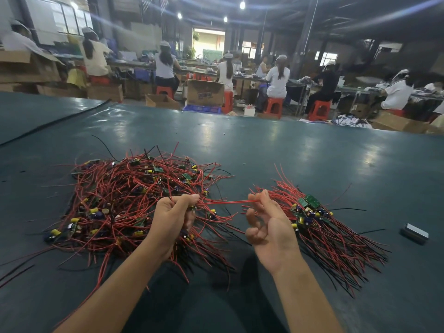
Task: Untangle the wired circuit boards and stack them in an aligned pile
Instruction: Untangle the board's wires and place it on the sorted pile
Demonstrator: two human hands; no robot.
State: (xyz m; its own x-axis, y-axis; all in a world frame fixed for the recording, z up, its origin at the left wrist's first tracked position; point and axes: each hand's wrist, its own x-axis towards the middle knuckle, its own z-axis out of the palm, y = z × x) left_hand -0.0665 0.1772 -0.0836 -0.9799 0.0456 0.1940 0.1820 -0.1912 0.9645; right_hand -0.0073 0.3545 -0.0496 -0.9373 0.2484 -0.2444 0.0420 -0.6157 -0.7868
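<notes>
A big tangled heap of small circuit boards with red and black wires [125, 203] lies on the dark green table [264, 150], left of centre. To the right sits a tidier pile of boards [310, 210] with its wires fanned toward me. My left hand [173, 219] is fisted over the heap's right edge, gripping wires and a small board. My right hand [266, 224] is raised palm up beside the right pile, pinching a red wire [225, 202] between thumb and forefinger. That wire runs taut across to my left hand.
A small grey metal block [414, 233] lies on the table at the far right. Loose black wires trail off the heap at the left. Beyond the table's far edge, seated workers, cardboard boxes [205, 92] and orange stools fill the hall.
</notes>
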